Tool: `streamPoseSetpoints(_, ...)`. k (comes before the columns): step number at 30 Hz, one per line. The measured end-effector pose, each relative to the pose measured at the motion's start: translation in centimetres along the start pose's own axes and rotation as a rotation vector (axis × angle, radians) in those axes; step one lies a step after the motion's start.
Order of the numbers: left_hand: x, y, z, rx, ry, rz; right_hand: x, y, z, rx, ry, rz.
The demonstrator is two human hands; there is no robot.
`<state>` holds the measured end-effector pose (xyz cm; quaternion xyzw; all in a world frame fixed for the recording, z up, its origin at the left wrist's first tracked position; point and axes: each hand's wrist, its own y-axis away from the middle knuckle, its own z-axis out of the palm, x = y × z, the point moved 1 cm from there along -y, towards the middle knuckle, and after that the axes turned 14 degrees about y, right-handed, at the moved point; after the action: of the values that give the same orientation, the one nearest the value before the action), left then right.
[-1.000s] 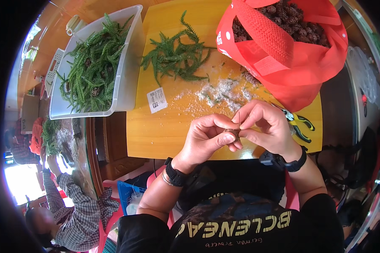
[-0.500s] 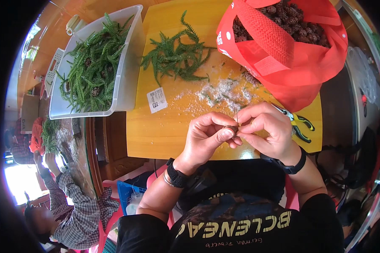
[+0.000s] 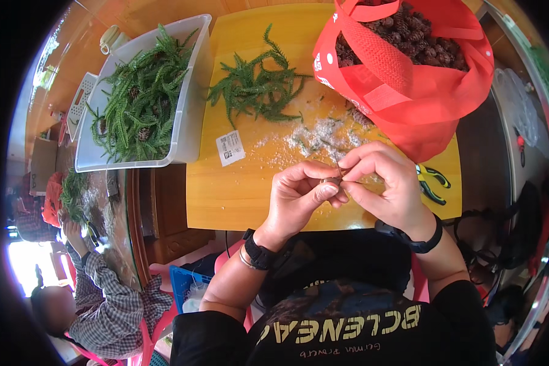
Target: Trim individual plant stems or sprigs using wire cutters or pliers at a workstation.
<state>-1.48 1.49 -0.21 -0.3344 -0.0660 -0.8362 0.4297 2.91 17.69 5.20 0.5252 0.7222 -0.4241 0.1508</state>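
Over the near part of the yellow table, my left hand (image 3: 294,196) pinches a small brown pine cone (image 3: 332,181) between thumb and fingers. My right hand (image 3: 389,183) meets it from the right, its thumb and index finger closed on a thin dark wire (image 3: 339,166) that rises from the cone. My fingers cover much of the cone. White crumbs (image 3: 317,135) lie scattered just beyond my hands. Yellow-and-black pliers (image 3: 433,184) rest on the table, right of my right hand, partly hidden by it.
A red bag (image 3: 424,104) full of pine cones (image 3: 412,39) stands at the far right. Loose green artificial sprigs (image 3: 256,88) and a white label (image 3: 230,148) lie on the table (image 3: 226,198). At left stands a clear tub (image 3: 183,143) of sprigs; beyond, a person in checked sleeves (image 3: 107,311) sits working.
My right fingers have shifted up along the wire, which now leans more. The left hand keeps its hold on the cone. The whole view has shifted slightly.
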Motion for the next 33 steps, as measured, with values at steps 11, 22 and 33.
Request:
streamPoseSetpoints(11, 0.4, 0.3, 0.5, -0.045, -0.017, 0.058, -1.6, 0.4, 0.3, 0.075, 0.145, -0.086)
streamPoseSetpoints(22, 0.3, 0.6, 0.7, -0.022, -0.005, 0.08, -1.8, 0.9, 0.8, 0.154, -0.072, 0.073)
streamPoseSetpoints(33, 0.4, 0.5, 0.6, -0.04, -0.009, 0.099, -2.1, 0.6, 0.4, 0.133, 0.11, -0.05)
